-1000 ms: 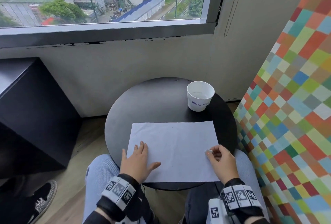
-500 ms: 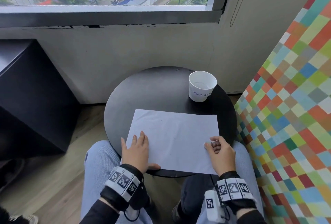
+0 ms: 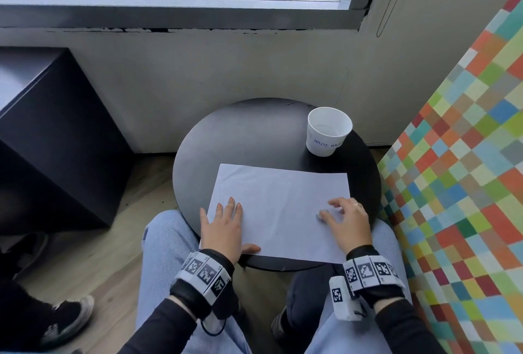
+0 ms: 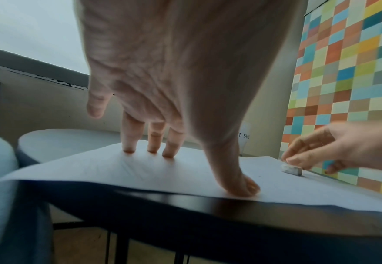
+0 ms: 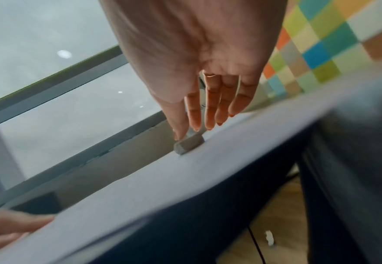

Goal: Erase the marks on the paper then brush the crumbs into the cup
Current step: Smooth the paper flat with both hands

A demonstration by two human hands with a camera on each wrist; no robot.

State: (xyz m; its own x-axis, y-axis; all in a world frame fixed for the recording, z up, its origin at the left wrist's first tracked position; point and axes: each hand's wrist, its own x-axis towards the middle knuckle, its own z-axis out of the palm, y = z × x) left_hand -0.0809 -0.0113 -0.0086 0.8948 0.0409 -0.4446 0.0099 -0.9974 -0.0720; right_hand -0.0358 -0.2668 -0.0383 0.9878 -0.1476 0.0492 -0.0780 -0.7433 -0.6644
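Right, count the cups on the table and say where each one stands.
1. The white paper cup stands upright at the far right of the round black table, beyond the paper's far right corner and apart from it. No other cup shows in any view.

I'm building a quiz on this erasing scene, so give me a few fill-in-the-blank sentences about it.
1. The left hand presses flat on the ____.
2. The eraser lies on the paper under the ____ hand's fingertips.
3. The white cup stands on the round black ____.

Missing words: paper; right; table
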